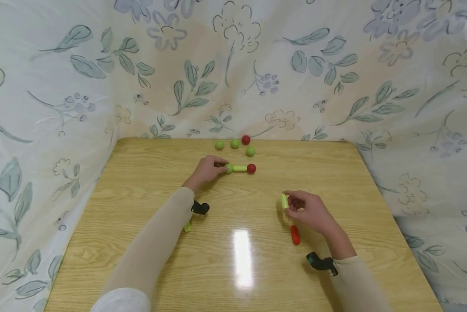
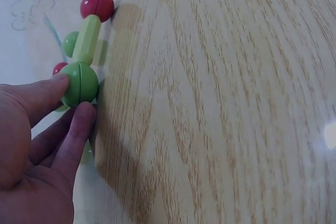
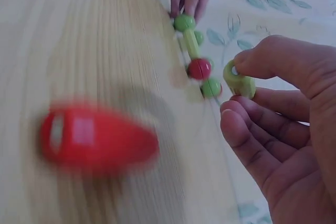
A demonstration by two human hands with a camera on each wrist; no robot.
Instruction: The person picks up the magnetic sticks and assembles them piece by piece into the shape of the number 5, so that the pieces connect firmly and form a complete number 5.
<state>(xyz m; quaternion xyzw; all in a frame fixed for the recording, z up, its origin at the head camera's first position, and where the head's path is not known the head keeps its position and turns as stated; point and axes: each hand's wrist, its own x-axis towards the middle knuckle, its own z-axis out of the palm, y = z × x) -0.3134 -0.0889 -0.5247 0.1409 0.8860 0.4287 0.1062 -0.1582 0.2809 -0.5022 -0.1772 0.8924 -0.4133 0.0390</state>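
My left hand [image 1: 209,169] pinches a green ball [image 2: 80,83] between thumb and fingers. That ball forms one end of a joined piece: a light green rod [image 1: 240,168] runs from it to a red ball [image 1: 251,168] at the other end. Lower on the right, my right hand [image 1: 307,209] pinches a second light green rod [image 1: 284,201], held above the table. The right wrist view shows a hole in the end of this held rod [image 3: 240,81]. Just below that hand a red rod [image 1: 295,235] lies on the table, blurred in the right wrist view.
Behind the joined piece, near the table's back edge, sit loose green balls [image 1: 235,143] and another red ball [image 1: 246,139]. A further light green rod [image 1: 187,226] is partly hidden by my left forearm. Floral cloth [image 1: 233,99] hangs behind the wooden table [image 1: 139,151].
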